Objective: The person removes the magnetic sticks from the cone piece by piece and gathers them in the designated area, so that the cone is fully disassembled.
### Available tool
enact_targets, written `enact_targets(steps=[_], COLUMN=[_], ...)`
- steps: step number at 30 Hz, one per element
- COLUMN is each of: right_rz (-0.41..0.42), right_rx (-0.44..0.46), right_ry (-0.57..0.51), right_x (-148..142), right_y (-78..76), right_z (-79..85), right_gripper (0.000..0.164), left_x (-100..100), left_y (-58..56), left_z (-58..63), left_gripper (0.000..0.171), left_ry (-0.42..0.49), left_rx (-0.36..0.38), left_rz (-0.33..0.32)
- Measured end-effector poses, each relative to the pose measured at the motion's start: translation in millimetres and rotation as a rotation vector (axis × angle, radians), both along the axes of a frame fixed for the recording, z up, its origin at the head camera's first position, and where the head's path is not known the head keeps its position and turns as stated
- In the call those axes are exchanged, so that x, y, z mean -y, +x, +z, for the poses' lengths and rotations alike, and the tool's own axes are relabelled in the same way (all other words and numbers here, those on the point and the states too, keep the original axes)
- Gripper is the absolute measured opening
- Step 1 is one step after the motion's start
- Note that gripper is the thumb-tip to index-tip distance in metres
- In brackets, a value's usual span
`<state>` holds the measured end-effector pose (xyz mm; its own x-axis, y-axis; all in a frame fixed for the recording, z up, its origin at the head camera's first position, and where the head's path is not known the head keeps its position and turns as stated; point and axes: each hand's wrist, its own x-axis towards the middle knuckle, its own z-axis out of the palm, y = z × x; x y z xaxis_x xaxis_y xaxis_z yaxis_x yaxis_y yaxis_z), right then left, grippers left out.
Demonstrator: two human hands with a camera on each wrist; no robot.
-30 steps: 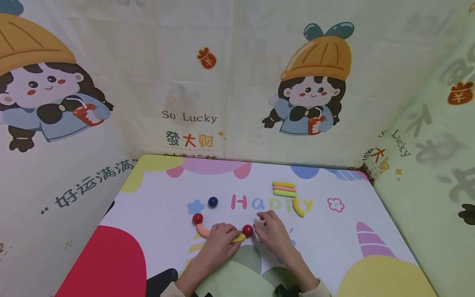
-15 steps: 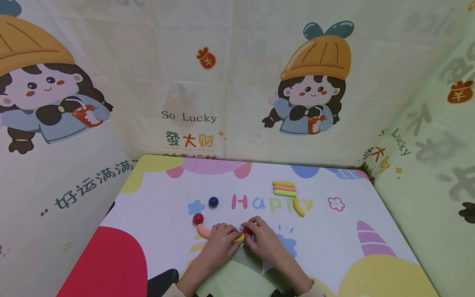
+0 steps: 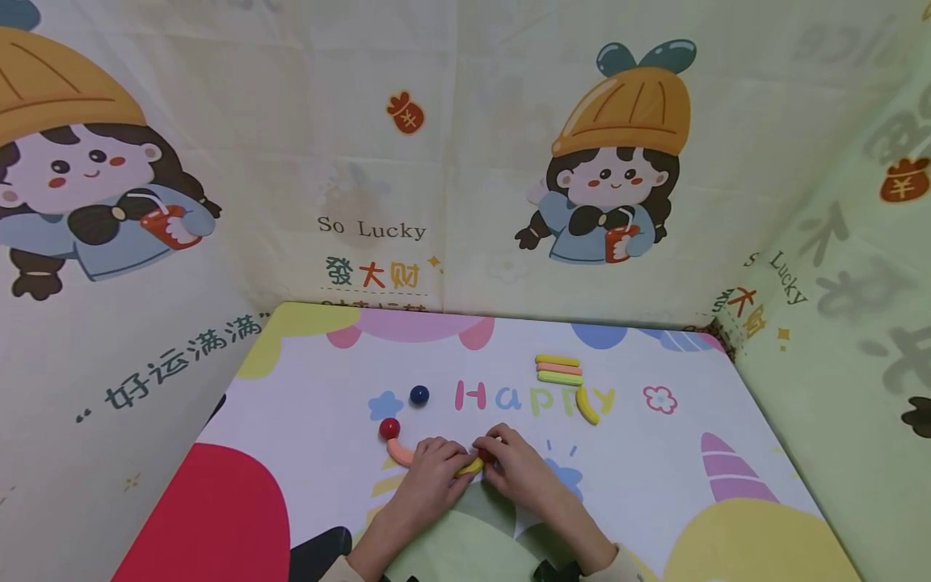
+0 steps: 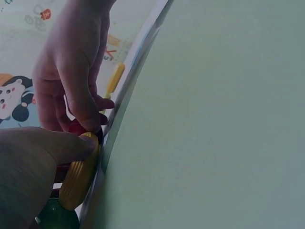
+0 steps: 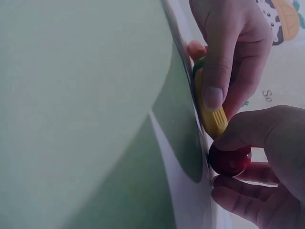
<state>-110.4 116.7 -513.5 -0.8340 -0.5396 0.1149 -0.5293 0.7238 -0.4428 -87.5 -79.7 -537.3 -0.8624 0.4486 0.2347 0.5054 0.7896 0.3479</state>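
Note:
My left hand (image 3: 431, 475) holds a curved, ridged yellow stick (image 4: 78, 183), thumb pressed along it. A green ball (image 4: 58, 214) touches that stick's left end, mostly hidden under the hand in the head view. At the other end sits a red ball (image 5: 231, 161), which my right hand (image 3: 515, 469) pinches between thumb and fingers; ball and stick appear to touch. Left of my left hand, a curved pink stick (image 3: 398, 453) reaches to another red ball (image 3: 389, 428). The pink stick's right end is hidden by the hand.
A dark blue ball (image 3: 419, 395) lies behind the left red ball. Farther right are a row of straight sticks, yellow (image 3: 558, 360), pink (image 3: 559, 369) and green (image 3: 560, 377), and a loose curved yellow stick (image 3: 587, 406). A printed cloth wall (image 3: 480, 178) stands behind the table.
My right hand has moved left and down onto the red ball, now gripping it. The left hand has stayed on the yellow stick. During the last half second hardly anything differs.

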Motion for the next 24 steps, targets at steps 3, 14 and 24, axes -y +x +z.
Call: enact_targets(steps=[3, 14, 24], right_rz=[0.007, -0.077, -0.173], right_rx=[-0.037, 0.011, -0.047], right_ry=[-0.029, -0.075, -0.073], right_x=[-0.6, -1.8, -20.5], right_y=[-0.3, -3.6, -24.4], right_z=[-2.1, -2.9, 11.5], right_gripper=[0.028, 0.031, 0.040], left_x=[-0.2, 0.7, 0.5], left_y=[-0.3, -1.3, -2.5], left_z=[0.6, 4.0, 3.5], left_gripper=[0.031, 0.029, 0.030], left_ry=[-0.008, -0.014, -0.012], left_rx=[0.015, 0.053, 0.079], left_rz=[0.004, 0.002, 0.001])
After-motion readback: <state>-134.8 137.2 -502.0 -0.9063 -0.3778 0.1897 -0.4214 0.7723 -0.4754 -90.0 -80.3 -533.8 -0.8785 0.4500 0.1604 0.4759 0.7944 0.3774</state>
